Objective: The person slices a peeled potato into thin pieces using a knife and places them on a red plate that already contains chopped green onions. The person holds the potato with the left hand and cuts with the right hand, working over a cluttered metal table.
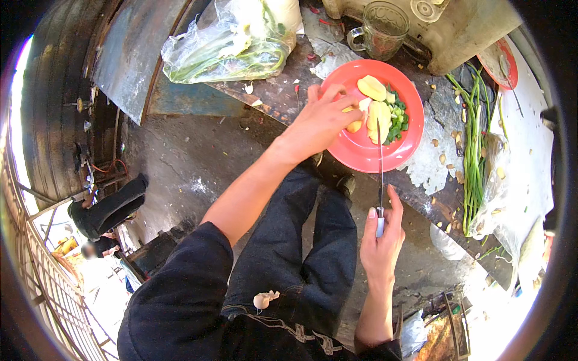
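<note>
A red-orange plate (345, 155) lies near the table's edge. It holds peeled pale-yellow vegetable pieces (371, 87), perhaps ginger, and chopped green onion (397, 118). My left hand (323, 118) reaches over the plate's left side. Its bent fingertips are at a yellow piece (354, 125) and a whitish bit; whether they grip either is hidden. My right hand (383, 246) holds a knife (380, 180) by its pale handle. The thin blade crosses the plate's near rim, and its tip is at the middle yellow pieces.
Beyond the plate stands a glass mug (384, 29). A plastic bag of green vegetables (235, 49) sits at the upper left. Long green onions (474, 167) lie on the right beside a clear plastic bag (492, 189). Peel scraps dot the table (431, 158). Another person (108, 212) is at far left.
</note>
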Demonstrator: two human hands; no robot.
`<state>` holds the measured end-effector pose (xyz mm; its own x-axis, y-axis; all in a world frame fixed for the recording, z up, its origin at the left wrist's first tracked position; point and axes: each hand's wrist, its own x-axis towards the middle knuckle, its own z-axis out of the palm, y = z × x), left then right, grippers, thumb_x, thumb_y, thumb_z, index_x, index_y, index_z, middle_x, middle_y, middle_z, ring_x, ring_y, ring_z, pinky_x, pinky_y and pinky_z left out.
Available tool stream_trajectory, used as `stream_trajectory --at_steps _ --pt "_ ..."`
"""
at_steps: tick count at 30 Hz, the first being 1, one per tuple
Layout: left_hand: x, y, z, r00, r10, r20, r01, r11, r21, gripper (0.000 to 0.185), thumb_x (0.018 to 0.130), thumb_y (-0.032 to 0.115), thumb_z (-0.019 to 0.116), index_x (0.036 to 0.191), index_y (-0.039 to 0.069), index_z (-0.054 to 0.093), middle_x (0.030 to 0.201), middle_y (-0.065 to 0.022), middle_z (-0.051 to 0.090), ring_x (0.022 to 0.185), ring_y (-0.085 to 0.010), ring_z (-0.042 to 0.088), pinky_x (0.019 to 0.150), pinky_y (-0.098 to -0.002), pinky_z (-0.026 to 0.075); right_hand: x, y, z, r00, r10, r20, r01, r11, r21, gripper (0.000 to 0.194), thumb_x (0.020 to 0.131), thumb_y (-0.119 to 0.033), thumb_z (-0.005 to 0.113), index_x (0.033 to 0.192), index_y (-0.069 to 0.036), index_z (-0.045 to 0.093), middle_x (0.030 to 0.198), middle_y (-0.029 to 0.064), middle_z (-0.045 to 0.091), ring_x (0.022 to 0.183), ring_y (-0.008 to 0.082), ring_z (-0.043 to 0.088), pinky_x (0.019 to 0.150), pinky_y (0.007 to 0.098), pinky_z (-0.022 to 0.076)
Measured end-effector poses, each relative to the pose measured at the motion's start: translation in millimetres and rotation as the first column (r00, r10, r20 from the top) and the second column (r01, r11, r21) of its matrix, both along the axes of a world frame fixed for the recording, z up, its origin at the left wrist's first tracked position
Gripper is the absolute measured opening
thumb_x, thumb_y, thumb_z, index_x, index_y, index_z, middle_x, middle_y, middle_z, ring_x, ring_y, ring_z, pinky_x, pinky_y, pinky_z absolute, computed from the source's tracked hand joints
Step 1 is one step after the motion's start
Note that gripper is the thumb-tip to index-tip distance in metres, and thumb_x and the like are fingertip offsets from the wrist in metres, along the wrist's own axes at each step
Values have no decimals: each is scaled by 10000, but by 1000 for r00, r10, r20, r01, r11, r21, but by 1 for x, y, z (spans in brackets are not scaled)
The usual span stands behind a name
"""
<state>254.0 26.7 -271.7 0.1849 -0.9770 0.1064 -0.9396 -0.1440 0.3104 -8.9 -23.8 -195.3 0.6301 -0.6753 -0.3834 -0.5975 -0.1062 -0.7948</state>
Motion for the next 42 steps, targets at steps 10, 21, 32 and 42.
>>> stream_trajectory --at_steps 10,21,32,42 --pt "-15 5 9 938 343 -50 -342 939 36 443 733 371 877 1121 188 764 1128 -19 677 1170 -244 549 1003 -569 321 16 -6 -11 992 105 74 -101 993 -55 405 1040 -35 500 1441 -31 561 1288 284 671 1161 448 675 957 454 541" --pt "-19 -4 6 901 425 -92 -419 905 71 338 697 252 900 1012 173 809 983 -10 704 1098 -249 572 923 -545 339 42 -15 3 986 163 -10 -163 986 46 415 1045 -36 506 1457 -65 549 964 307 665 880 474 684 790 514 533" --pt "-27 -9 6 875 481 -56 -473 873 122 332 702 178 865 1030 172 811 922 -26 708 1057 -262 590 894 -542 348 58 -7 10 976 210 -66 -210 978 4 505 1022 -25 504 1524 -71 466 912 343 641 835 524 656 733 599 500" --pt "-31 -7 1 870 484 -92 -480 875 63 345 720 184 862 1059 149 812 931 -14 720 1062 -252 583 904 -545 344 66 -9 6 983 176 -55 -175 984 26 412 1050 -51 487 1461 -44 498 921 353 653 841 529 659 721 565 497"
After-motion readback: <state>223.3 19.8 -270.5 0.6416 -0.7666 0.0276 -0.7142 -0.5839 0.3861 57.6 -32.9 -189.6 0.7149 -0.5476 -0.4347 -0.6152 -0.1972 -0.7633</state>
